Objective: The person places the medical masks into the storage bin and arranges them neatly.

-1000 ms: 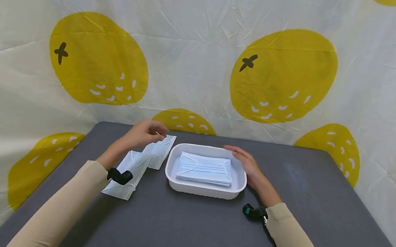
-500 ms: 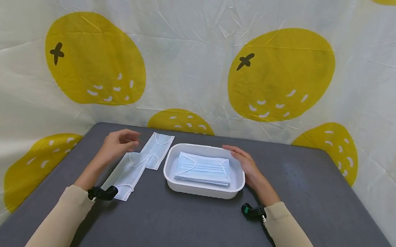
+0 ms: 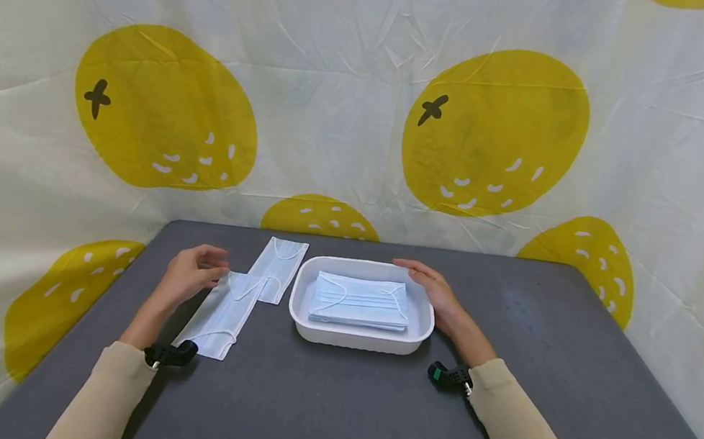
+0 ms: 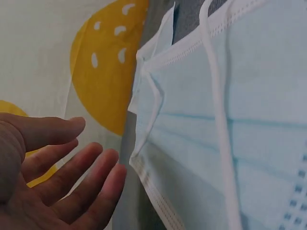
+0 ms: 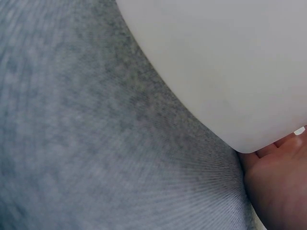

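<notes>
My left hand [image 3: 185,274] hovers at the upper left edge of a loose pale blue face mask [image 3: 226,310], its fingers loosely bent with nothing between them. In the left wrist view the mask's white ear loop [image 4: 218,100] lies across its face, just beyond the fingertips. A second face mask [image 3: 273,272] lies behind, partly overlapped by the first. On the right, my right hand [image 3: 440,302] rests along the right end of a white tray [image 3: 358,339], fingers extended at its far corner. Inside the tray sits a neat stack of face masks [image 3: 359,300].
A dark grey table [image 3: 330,412] carries everything. Behind it hangs a white curtain [image 3: 331,116] printed with yellow fruit. Each wrist wears a black camera band, the left band [image 3: 170,353] overlapping the near mask's lower corner in the head view.
My left hand has moved left and toward me, from above the far mask to the near mask's edge. The right hand has stayed at the tray.
</notes>
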The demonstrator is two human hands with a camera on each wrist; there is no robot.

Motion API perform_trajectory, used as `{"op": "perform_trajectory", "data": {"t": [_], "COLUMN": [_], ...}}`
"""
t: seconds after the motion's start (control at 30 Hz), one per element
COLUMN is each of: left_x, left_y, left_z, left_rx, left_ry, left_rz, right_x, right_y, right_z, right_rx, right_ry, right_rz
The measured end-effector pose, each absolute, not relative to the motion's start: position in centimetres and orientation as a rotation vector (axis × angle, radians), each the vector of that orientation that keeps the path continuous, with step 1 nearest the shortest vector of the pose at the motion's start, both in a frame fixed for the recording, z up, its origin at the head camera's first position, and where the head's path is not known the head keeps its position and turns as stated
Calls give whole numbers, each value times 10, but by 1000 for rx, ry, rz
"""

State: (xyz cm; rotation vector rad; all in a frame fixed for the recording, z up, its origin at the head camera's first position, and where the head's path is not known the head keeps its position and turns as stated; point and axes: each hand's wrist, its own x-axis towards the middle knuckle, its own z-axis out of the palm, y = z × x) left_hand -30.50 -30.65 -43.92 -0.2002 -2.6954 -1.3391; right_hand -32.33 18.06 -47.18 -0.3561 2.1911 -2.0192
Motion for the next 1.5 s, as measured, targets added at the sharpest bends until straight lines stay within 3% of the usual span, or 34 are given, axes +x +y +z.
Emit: {"op": "perform_trajectory", "data": {"t": [0.97,1.5], "left_x": [-299,-302], "left_y": [-323,-332], "left_z": [-436,-438], "left_rx": [-99,-136], "left_ry": [-3105,-3034], "left_rz": [-988,-1399], "right_x": [-326,-322], "right_y": [178,179], "right_z": [-473,-472], "right_rx": [-323,-332], "right_ry": [2199,2158], "right_rz": [-2012,-2043]}}
